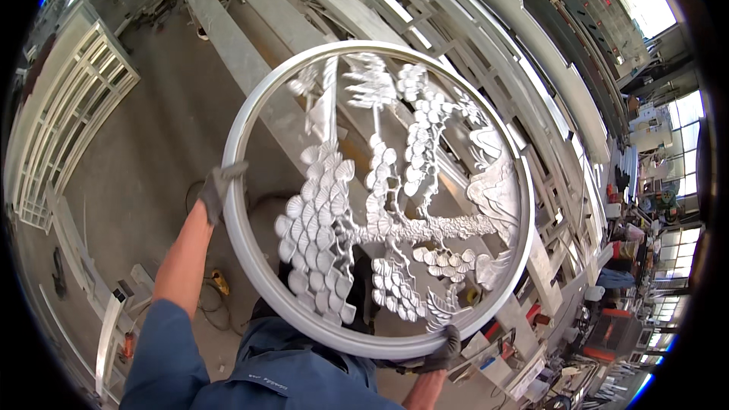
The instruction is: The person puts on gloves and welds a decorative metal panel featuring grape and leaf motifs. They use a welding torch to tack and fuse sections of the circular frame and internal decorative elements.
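A large round metal panel (414,229) fills the middle of the view, its silver ring framing an openwork tree with fan-shaped leaf clusters, a knobbly trunk and rock shapes. The trunk lies sideways, with its rocky foot toward the right. My left hand (219,188), in a grey glove, is closed round the ring's left side. At the lower right of the ring, my right hand (446,352), gloved too, grips the rim; its fingertips show over the edge. The panel is held up in front of my body, above the floor and the metal bars beyond.
Long flat metal beams (228,38) run away at the far side beneath the panel. Stacked white frames (471,23) curve along the right. A white lattice frame (76,106) stands at the left. A yellow power tool (219,282) and cable lie on the floor near my left arm.
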Tool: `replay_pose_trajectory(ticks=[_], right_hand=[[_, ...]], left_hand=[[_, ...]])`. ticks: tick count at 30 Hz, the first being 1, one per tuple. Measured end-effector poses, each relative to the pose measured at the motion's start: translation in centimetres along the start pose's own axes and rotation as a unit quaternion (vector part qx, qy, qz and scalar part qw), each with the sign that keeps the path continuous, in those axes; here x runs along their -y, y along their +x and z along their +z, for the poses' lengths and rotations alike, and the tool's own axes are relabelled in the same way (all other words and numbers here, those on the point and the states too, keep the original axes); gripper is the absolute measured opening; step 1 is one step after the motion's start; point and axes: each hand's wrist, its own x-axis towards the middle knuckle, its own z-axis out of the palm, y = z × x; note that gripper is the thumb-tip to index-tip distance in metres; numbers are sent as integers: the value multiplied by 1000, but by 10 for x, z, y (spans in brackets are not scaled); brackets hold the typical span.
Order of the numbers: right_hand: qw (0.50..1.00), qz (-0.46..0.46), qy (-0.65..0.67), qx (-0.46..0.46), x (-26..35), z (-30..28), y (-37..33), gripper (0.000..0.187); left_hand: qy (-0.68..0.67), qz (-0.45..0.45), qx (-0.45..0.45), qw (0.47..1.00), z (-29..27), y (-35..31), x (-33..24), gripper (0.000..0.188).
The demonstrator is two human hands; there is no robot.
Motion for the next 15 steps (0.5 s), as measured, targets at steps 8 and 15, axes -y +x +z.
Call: replay_pose_trajectory(ticks=[8,15], right_hand=[[983,126,104,82,-105,46,-17,36],[975,177,132,-18,-151,11,51,46]], left_hand=[[4,-6,25,1000,-39,100,22,69],[-186,-87,89,975,-35,47,151,53]])
